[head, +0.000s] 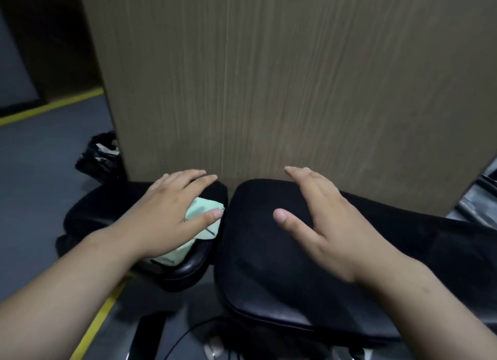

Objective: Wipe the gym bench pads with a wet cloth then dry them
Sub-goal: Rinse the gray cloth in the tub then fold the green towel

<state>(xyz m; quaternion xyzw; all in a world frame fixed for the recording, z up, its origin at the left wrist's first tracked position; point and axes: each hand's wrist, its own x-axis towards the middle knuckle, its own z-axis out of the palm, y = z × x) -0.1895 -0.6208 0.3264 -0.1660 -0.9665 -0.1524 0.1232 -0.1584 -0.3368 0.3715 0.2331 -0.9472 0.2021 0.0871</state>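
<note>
The left hand (pixel 172 211) lies palm down on a pale green cloth (pixel 201 208), its grip spread, the fingers straight and pressing the cloth flat rather than pinching it. The cloth sits on the smaller left pad (pixel 107 211), at that pad's right edge, just beside the narrow gap that parts it from the larger right pad (pixel 255 265); a fold of the cloth shows under the wrist near the pad's near edge.

The right hand (pixel 322 220) is over the far half of the right pad, its grip also spread, thumb wide of the fingers and holding nothing (whether the palm touches the black cover cannot be told).

Both pads are black and glossy at the rims. A wood-grain panel (pixel 269 77) stands right behind their far edges. On the grey floor (pixel 40 171) to the left lie a crumpled black bag (pixel 99 158) and a yellow line (pixel 48 108).
</note>
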